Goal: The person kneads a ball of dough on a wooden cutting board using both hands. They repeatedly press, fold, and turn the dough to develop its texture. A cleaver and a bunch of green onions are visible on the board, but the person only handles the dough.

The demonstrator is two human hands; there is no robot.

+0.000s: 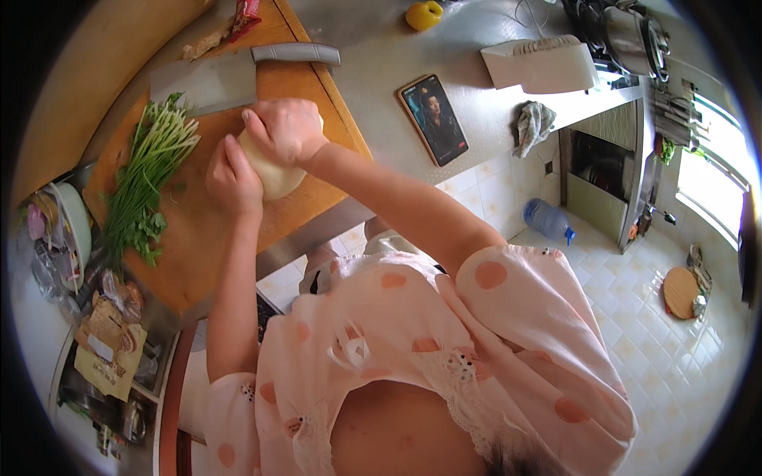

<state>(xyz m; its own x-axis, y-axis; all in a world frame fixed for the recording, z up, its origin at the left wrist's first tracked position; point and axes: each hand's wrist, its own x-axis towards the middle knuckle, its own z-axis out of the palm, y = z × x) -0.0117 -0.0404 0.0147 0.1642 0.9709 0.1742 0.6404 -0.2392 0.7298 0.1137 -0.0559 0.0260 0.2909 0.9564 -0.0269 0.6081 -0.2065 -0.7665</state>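
Note:
A smooth, pale lump that looks like dough (275, 178) rests on the wooden cutting board (196, 238). My right hand (290, 128), fingers curled, presses on its top and far side. Cupped around its left side is my left hand (236, 175), thumb up. Both hands partly hide the lump. Beyond them lies a cleaver (205, 80), its grey handle (296, 53) pointing right over the board's edge. To the left is a bunch of leafy green herbs with pale stems (149, 172).
Right of the board, a phone (433, 119) shows a picture on the steel counter (369, 77). A white plastic appliance or holder (539, 62), a cloth (534, 128) and a yellow fruit or pepper (424, 15) are beyond. A large water bottle (546, 220) lies on the tiled floor (625, 339).

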